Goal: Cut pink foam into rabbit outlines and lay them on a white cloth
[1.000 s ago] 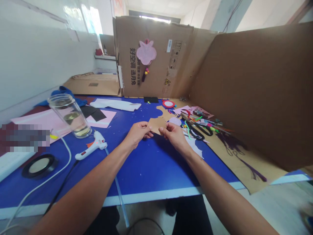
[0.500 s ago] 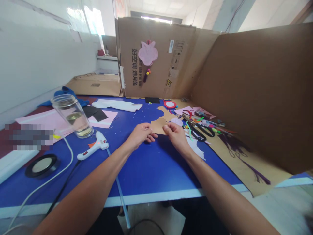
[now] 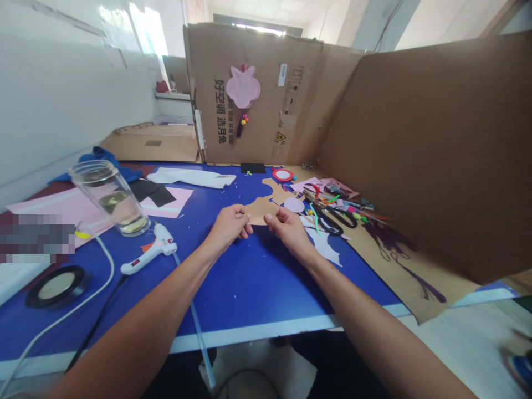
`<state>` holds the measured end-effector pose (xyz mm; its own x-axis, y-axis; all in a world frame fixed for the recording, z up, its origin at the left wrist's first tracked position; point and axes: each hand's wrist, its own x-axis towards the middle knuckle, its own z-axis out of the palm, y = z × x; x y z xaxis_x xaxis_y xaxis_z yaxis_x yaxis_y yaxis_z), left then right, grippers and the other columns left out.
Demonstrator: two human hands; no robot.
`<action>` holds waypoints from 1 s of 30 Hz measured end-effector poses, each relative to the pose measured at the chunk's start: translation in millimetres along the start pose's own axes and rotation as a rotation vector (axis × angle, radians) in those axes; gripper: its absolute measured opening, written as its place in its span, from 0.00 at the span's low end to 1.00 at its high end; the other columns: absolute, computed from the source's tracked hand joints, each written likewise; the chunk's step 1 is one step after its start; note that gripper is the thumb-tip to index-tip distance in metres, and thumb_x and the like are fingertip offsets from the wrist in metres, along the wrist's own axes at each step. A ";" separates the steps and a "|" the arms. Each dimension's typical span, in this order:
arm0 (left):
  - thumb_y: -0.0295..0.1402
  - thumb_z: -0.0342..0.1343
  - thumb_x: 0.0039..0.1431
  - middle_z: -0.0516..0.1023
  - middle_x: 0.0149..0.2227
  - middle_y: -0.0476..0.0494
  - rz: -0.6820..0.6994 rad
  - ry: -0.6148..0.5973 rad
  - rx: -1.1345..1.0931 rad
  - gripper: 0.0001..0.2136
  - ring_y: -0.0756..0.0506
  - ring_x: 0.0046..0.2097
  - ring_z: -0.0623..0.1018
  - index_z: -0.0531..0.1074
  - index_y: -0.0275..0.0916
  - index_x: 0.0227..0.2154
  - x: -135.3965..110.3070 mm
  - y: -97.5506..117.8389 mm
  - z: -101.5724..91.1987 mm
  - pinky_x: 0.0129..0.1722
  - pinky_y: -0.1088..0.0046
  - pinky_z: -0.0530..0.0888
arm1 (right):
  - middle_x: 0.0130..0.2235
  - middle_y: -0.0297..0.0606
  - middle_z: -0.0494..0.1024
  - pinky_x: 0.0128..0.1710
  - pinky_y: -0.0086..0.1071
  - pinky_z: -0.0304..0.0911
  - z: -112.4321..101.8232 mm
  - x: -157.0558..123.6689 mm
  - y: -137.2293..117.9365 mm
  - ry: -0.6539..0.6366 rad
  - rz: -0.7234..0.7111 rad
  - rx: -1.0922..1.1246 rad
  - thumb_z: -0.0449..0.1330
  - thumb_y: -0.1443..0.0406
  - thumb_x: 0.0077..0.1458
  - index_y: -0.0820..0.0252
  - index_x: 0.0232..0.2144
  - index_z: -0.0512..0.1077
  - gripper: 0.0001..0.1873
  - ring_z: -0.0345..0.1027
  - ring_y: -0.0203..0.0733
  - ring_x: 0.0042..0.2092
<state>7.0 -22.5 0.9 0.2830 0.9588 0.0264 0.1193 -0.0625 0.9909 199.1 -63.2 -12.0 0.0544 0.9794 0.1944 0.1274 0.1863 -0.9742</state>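
Left hand [image 3: 230,226] and right hand [image 3: 287,228] have got a tan paper piece [image 3: 260,209] pinched between them over a blue table [image 3: 249,282], glue gun [image 3: 153,252] lying off left, black-handled scissors [image 3: 327,210] over on the right.

Left of the fingers [image 3: 284,214], a pale wall [image 3: 54,100] catches glare [image 3: 146,29]; a blue table [image 3: 261,277] spreads beneath, pale floor [image 3: 461,349] to their lower right.

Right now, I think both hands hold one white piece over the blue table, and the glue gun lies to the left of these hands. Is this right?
Not quite: the held piece is brown, not white, as the head view shows. The left hand and right hand do hold it over the blue table, with the glue gun to their left.
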 end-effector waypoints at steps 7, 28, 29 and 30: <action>0.37 0.60 0.64 0.81 0.24 0.46 -0.004 0.024 0.047 0.08 0.50 0.21 0.76 0.73 0.40 0.31 0.0 3.1 -1.4 0.22 0.78 0.70 | 0.24 0.29 0.69 0.25 0.31 0.49 -0.7 1.6 3.6 0.022 -0.025 -0.033 0.65 0.46 0.57 0.55 0.30 0.68 0.21 0.55 0.35 0.26; 0.34 0.63 0.54 0.79 0.22 0.48 -0.083 0.083 0.036 0.06 0.50 0.21 0.76 0.74 0.38 0.33 2.7 5.8 -4.6 0.22 0.79 0.72 | 0.23 0.27 0.73 0.24 0.27 0.54 7.5 6.0 10.9 -0.024 0.016 -0.034 0.64 0.54 0.59 0.57 0.35 0.71 0.13 0.60 0.33 0.23; 0.34 0.63 0.54 0.78 0.22 0.49 -0.087 0.094 0.035 0.07 0.50 0.21 0.76 0.74 0.38 0.33 3.0 6.3 -4.7 0.22 0.79 0.72 | 0.24 0.27 0.74 0.24 0.27 0.54 8.0 5.5 10.9 -0.028 0.013 -0.037 0.64 0.54 0.59 0.57 0.35 0.71 0.13 0.60 0.33 0.23; 0.34 0.64 0.53 0.78 0.22 0.49 -0.091 0.102 0.033 0.07 0.50 0.21 0.76 0.74 0.38 0.33 3.4 6.8 -4.8 0.22 0.79 0.72 | 0.24 0.27 0.74 0.24 0.27 0.55 8.4 4.8 10.4 -0.032 0.010 -0.038 0.64 0.54 0.60 0.57 0.36 0.71 0.13 0.60 0.33 0.23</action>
<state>4.2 -18.3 8.4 0.1720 0.9839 -0.0487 0.1719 0.0187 0.9849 192.4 -55.9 -22.2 0.0241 0.9834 0.1800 0.1646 0.1737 -0.9709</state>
